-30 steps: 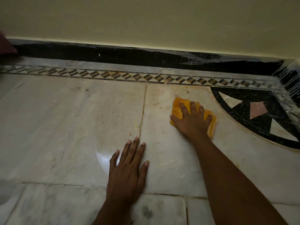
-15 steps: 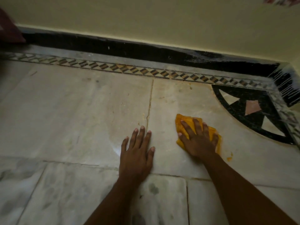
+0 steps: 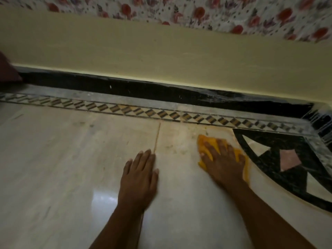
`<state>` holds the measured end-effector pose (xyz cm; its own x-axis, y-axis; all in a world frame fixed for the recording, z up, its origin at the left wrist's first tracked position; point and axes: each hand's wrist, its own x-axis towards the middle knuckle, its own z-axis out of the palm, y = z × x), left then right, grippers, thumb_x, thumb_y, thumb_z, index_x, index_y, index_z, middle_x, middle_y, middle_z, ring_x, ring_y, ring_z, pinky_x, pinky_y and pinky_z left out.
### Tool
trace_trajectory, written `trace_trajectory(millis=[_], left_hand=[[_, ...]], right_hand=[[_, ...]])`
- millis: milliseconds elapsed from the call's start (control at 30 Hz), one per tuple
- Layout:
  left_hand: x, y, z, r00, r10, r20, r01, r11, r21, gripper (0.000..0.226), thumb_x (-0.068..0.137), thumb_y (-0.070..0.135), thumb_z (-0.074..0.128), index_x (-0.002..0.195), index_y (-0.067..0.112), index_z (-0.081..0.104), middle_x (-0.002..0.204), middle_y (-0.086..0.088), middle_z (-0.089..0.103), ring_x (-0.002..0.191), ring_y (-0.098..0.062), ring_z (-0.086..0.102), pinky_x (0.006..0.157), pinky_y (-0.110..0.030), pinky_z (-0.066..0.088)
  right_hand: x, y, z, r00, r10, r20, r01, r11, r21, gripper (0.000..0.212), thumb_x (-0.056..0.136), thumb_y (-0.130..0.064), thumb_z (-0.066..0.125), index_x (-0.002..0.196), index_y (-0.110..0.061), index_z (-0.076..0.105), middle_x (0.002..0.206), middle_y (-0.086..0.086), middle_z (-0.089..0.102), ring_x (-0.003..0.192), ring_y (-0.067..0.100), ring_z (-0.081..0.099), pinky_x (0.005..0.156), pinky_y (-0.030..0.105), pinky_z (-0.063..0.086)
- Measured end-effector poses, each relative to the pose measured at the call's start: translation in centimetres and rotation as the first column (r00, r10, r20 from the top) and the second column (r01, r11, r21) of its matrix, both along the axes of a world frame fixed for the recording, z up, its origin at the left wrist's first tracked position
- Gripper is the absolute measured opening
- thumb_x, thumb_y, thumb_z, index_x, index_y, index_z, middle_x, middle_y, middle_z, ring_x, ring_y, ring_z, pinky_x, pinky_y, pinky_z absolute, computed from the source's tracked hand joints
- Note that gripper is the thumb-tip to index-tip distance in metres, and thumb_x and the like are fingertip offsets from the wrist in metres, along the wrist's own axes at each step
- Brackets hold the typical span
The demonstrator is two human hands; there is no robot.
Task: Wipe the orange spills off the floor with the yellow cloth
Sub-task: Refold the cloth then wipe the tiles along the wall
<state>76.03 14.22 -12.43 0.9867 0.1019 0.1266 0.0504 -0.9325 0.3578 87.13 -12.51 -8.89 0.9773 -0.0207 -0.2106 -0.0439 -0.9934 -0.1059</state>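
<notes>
My right hand presses flat on the yellow cloth, which lies on the pale marble floor just left of the black inlay corner. The cloth shows beyond my fingertips and along the hand's right side. Faint orange smears and specks mark the floor between the cloth and the patterned border strip. My left hand rests palm down on the floor beside a tile joint, fingers together, holding nothing.
A diamond-patterned border strip and a black skirting run along the cream wall. A black inlay with white and pink triangles fills the right corner. Flowered fabric hangs at the top. A dark red object sits at the far left.
My right hand has pushed the cloth away from me, toward the border strip. My view has tilted up, bringing the flowered fabric in. The left hand stays planted by the tile joint.
</notes>
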Motion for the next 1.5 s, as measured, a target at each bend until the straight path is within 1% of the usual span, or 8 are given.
trace_trajectory(millis=[67, 267, 367, 533, 767, 1000, 1233, 1500], left_hand=[[0.4, 0.1, -0.4, 1.000, 0.001, -0.002, -0.001, 1.000, 0.027, 0.061, 0.106, 0.052, 0.017, 0.163, 0.033, 0.028, 0.172, 0.014, 0.018, 0.159, -0.008, 0.012, 0.127, -0.042, 0.014], [0.7, 0.2, 0.6, 0.997, -0.003, -0.076, 0.009, 0.997, 0.075, 0.059, 0.107, 0.050, 0.020, 0.163, 0.032, 0.027, 0.173, 0.014, 0.014, 0.160, -0.010, 0.011, 0.123, -0.043, 0.018], [0.8, 0.2, 0.9, 0.995, 0.008, -0.095, -0.001, 0.997, 0.072, 0.059, 0.107, 0.050, 0.022, 0.162, 0.031, 0.031, 0.173, 0.013, 0.016, 0.160, -0.010, 0.013, 0.123, -0.042, 0.018], [1.2, 0.4, 0.1, 0.997, 0.002, -0.073, 0.005, 0.996, 0.088, 0.058, 0.106, 0.049, 0.031, 0.161, 0.032, 0.032, 0.172, 0.013, 0.020, 0.160, -0.008, 0.013, 0.122, -0.042, 0.019], [1.1, 0.3, 1.1, 0.989, 0.032, -0.143, -0.022, 0.997, 0.068, 0.066, 0.107, 0.053, 0.024, 0.164, 0.022, 0.026, 0.174, 0.007, 0.011, 0.160, -0.009, 0.011, 0.126, -0.042, 0.017], [1.2, 0.3, 0.4, 0.989, 0.027, -0.144, -0.014, 0.996, 0.088, 0.070, 0.107, 0.056, 0.015, 0.166, 0.022, 0.001, 0.174, 0.007, -0.009, 0.160, -0.006, -0.008, 0.129, -0.039, 0.004], [1.1, 0.4, 0.5, 0.986, 0.073, -0.148, -0.062, 0.995, 0.078, 0.074, 0.106, 0.057, 0.018, 0.167, 0.017, 0.006, 0.175, 0.001, -0.006, 0.161, -0.011, -0.007, 0.130, -0.041, 0.011], [1.1, 0.2, 0.6, 0.989, 0.042, -0.144, -0.030, 0.996, 0.084, 0.074, 0.105, 0.056, 0.011, 0.166, 0.017, -0.001, 0.174, 0.001, -0.012, 0.160, -0.011, -0.010, 0.130, -0.038, 0.002]], right_hand=[[5.2, 3.3, 0.0, 0.995, -0.091, -0.049, 0.094, 0.993, 0.071, 0.065, 0.097, -0.076, 0.021, 0.158, -0.058, 0.002, 0.174, -0.009, -0.008, 0.160, 0.030, -0.007, 0.122, 0.067, -0.003], [2.5, 6.3, 0.9, 0.824, 0.555, -0.113, -0.549, 0.832, 0.084, 0.066, 0.088, -0.083, 0.006, 0.151, -0.068, -0.008, 0.169, -0.017, -0.024, 0.158, 0.020, -0.021, 0.120, 0.065, -0.011], [-0.7, 0.6, 0.7, 0.938, 0.345, -0.042, -0.343, 0.938, 0.055, 0.071, 0.083, -0.085, -0.013, 0.151, -0.068, -0.007, 0.168, -0.017, -0.024, 0.160, 0.019, -0.012, 0.123, 0.061, -0.008], [11.3, 5.2, 0.4, 0.982, -0.180, -0.056, 0.187, 0.972, 0.145, 0.067, 0.099, -0.072, 0.017, 0.160, -0.052, -0.004, 0.173, -0.005, -0.013, 0.159, 0.033, -0.011, 0.121, 0.070, -0.003], [3.3, 8.7, -0.2, 0.816, 0.576, 0.053, -0.578, 0.809, 0.109, 0.059, 0.100, -0.068, 0.016, 0.157, -0.060, 0.003, 0.174, -0.011, -0.006, 0.161, 0.025, -0.005, 0.120, 0.063, -0.008], [10.4, 8.2, 0.2, 0.996, -0.088, -0.015, 0.089, 0.992, 0.089, 0.063, 0.100, -0.071, 0.017, 0.159, -0.056, 0.001, 0.174, -0.007, -0.009, 0.159, 0.032, -0.010, 0.121, 0.070, -0.006], [4.2, 13.8, 0.3, 0.777, 0.629, -0.023, -0.625, 0.775, 0.090, 0.067, 0.090, -0.076, 0.008, 0.155, -0.062, 0.002, 0.173, -0.014, -0.013, 0.160, 0.023, -0.014, 0.119, 0.066, -0.014], [10.0, 5.4, 0.1, 0.993, -0.110, -0.030, 0.112, 0.991, 0.069, 0.065, 0.100, -0.071, 0.019, 0.160, -0.053, 0.002, 0.174, -0.006, -0.008, 0.160, 0.033, -0.007, 0.121, 0.070, -0.006]])
